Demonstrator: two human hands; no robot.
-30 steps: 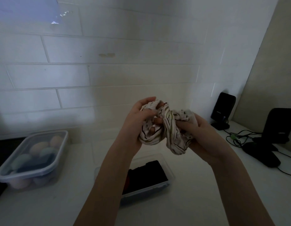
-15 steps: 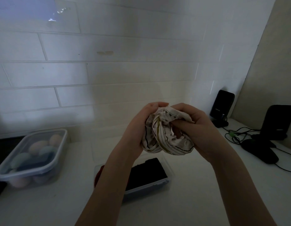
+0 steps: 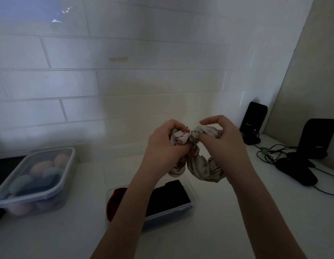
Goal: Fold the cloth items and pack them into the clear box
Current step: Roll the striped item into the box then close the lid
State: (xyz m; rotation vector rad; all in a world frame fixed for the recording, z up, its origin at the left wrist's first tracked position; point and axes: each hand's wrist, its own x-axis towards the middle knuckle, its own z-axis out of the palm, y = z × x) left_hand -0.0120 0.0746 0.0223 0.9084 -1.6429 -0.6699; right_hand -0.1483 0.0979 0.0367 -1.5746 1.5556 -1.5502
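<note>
A crumpled white cloth with dark stripes (image 3: 201, 165) hangs in the air between both hands, above the counter. My left hand (image 3: 163, 146) grips its left bunch with curled fingers. My right hand (image 3: 225, 144) pinches the right bunch, index finger and thumb raised over it. Below, partly behind my left forearm, the clear box (image 3: 188, 212) sits open on the white counter. A folded black cloth (image 3: 169, 197) and a dark red cloth (image 3: 115, 199) lie inside it.
A lidded clear container (image 3: 56, 186) of pale round items stands at the left. Two black speakers (image 3: 253, 122) (image 3: 317, 139), a black device (image 3: 297, 171) and cables (image 3: 269, 154) sit at the right by the corner. A tiled wall (image 3: 125, 81) rises behind.
My hands have drawn a little apart, stretching the striped cloth between them. Its lower loop now hangs down under my right hand.
</note>
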